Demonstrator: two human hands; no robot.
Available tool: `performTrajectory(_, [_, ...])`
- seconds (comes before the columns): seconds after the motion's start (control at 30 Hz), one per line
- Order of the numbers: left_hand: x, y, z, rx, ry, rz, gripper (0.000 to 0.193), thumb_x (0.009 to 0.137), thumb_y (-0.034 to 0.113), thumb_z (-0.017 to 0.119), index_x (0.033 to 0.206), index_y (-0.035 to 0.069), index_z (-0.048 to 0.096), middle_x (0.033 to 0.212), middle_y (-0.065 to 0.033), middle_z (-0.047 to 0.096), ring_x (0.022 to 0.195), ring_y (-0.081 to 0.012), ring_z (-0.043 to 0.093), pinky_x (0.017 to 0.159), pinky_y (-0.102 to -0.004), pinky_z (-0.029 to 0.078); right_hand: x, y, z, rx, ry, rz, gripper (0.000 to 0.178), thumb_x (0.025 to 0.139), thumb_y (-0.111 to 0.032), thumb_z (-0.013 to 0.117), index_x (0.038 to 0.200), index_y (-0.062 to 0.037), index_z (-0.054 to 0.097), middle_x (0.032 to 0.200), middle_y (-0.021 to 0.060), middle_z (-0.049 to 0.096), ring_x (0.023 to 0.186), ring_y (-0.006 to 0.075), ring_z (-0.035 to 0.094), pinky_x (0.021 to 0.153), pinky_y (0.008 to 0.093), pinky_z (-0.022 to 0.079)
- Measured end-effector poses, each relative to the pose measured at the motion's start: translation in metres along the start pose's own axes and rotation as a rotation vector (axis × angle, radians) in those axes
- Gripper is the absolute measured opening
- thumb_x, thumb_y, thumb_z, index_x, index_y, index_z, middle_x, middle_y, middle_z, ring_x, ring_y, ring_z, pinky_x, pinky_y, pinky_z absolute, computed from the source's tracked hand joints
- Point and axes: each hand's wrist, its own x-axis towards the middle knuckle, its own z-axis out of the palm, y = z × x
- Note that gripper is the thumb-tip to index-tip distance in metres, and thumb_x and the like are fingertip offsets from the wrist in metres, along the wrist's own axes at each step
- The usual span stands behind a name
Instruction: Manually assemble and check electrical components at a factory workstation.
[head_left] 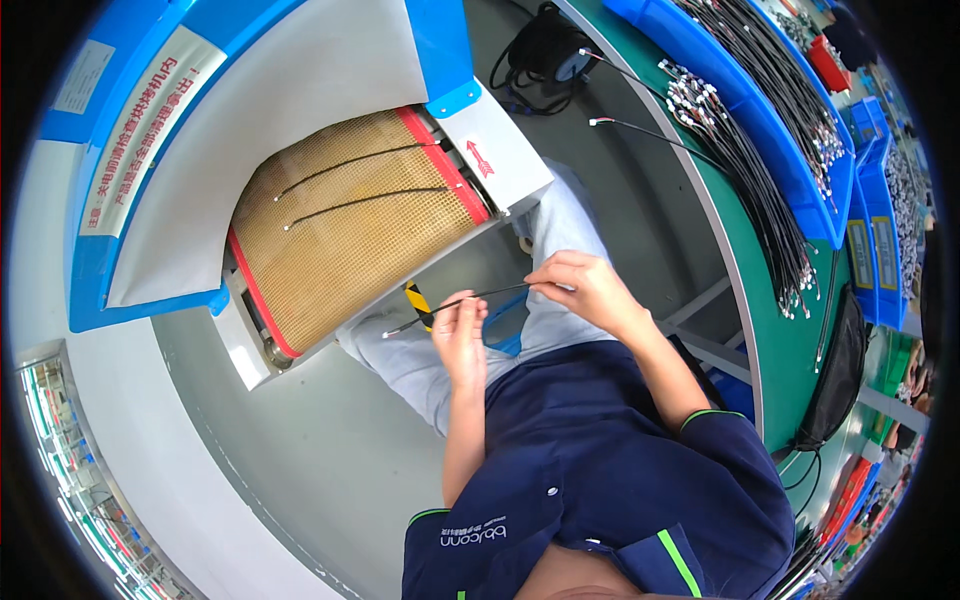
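Note:
A thin black cable [497,291] stretches between my two hands above my lap. My left hand [460,330] pinches it toward one end, where a small white connector [387,335] sticks out to the left. At the other end my right hand [578,287] closes its fingertips on the cable; that end is hidden in the fingers. Ahead, two more black cables, a farther one [350,163] and a nearer one [365,204], lie apart on the tan mesh conveyor belt [330,270] with red edges.
The blue and white machine hood [260,130] arches over the belt. On the right, a green table [745,350] carries a large bundle of black cables [750,190], some ends overhanging its edge. Blue bins [775,90] with more cables stand behind. A black cord coil [548,50] sits beyond the belt.

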Motion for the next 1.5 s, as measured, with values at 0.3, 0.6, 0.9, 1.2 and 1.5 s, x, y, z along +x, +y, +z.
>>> performTrajectory(0.3, [0.008, 0.014, -0.028, -0.028, 0.108, 0.101, 0.015, 0.088, 0.006, 0.057, 0.1, -0.002, 0.058, 0.087, -0.0065, 0.061, 0.077, -0.012, 0.059, 0.072, -0.0223, 0.05, -0.005, 0.007, -0.022, -0.084, 0.023, 0.015, 0.015, 0.074, -0.006, 0.067, 0.089, -0.0043, 0.064, 0.077, 0.0074, 0.061, 0.07, 0.0235, 0.061, 0.062, 0.0317, 0.049])
performTrajectory(0.6, [0.007, 0.019, -0.026, -0.017, 0.121, 0.125, 0.014, 0.088, 0.008, 0.057, 0.099, -0.001, 0.058, 0.086, -0.006, 0.06, 0.076, -0.0104, 0.058, 0.069, -0.0204, 0.05, -0.006, 0.006, -0.021, -0.123, 0.141, -0.11, 0.013, 0.075, -0.006, 0.067, 0.088, -0.0043, 0.065, 0.078, 0.0057, 0.061, 0.071, 0.0209, 0.061, 0.062, 0.0295, 0.05])
performTrajectory(0.9, [0.007, 0.025, -0.029, 0.002, 0.093, 0.184, 0.013, 0.087, 0.006, 0.058, 0.097, -0.002, 0.059, 0.087, -0.0079, 0.061, 0.075, -0.0126, 0.058, 0.069, -0.0229, 0.049, -0.005, 0.006, -0.02, -0.053, 0.076, -0.047, 0.01, 0.074, -0.006, 0.068, 0.084, -0.0039, 0.066, 0.074, 0.0057, 0.06, 0.067, 0.0194, 0.059, 0.057, 0.0299, 0.047])
performTrajectory(1.2, [0.005, 0.027, -0.027, 0.005, 0.081, 0.178, 0.013, 0.087, 0.005, 0.058, 0.097, -0.002, 0.059, 0.086, -0.0083, 0.061, 0.075, -0.0133, 0.058, 0.068, -0.0233, 0.048, -0.008, 0.003, -0.022, -0.021, 0.064, 0.033, 0.006, 0.074, -0.006, 0.068, 0.079, -0.003, 0.065, 0.071, 0.0049, 0.06, 0.064, 0.0185, 0.058, 0.055, 0.0282, 0.046])
performTrajectory(1.5, [0.006, 0.027, -0.03, 0.011, 0.061, 0.168, 0.013, 0.086, 0.005, 0.058, 0.097, -0.002, 0.059, 0.087, -0.0077, 0.06, 0.076, -0.0133, 0.058, 0.068, -0.0235, 0.048, -0.007, 0.008, -0.023, -0.01, 0.051, -0.025, 0.01, 0.072, -0.007, 0.072, 0.076, -0.0027, 0.065, 0.071, 0.003, 0.062, 0.061, 0.0138, 0.058, 0.053, 0.0253, 0.046])
